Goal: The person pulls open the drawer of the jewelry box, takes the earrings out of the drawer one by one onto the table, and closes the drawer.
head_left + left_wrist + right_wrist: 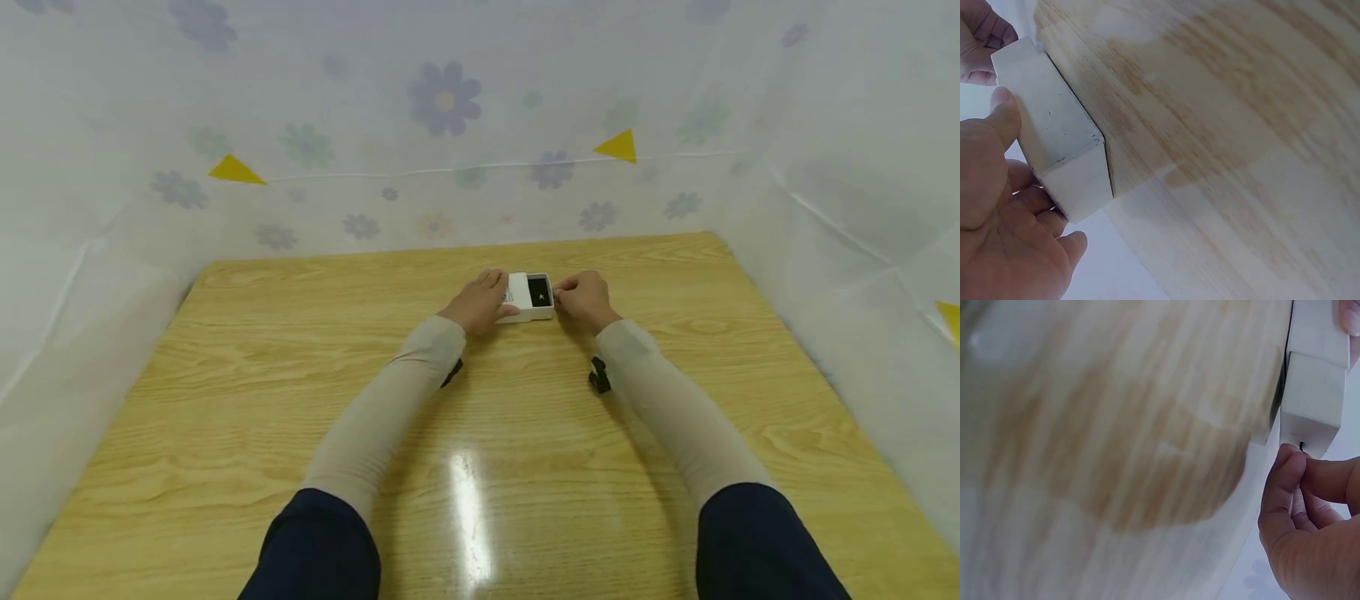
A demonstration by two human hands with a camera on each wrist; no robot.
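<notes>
Clamped left hand (477, 303) on sleeve (1050, 119) of white box (519, 292), thumb against near side. Pinched short black cord (1302, 447) at outer end of drawer (1315, 390) with thumb and finger of right hand (587, 298). Had hands apart, box between them on wooden table (532, 417). Saw drawer partly out toward right hand, with black insert (537, 290) inside, small white mark (542, 297) on top.

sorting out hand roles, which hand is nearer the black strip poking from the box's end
Right hand, pinching the black strip; the left hand grips the white box farther away.
</notes>
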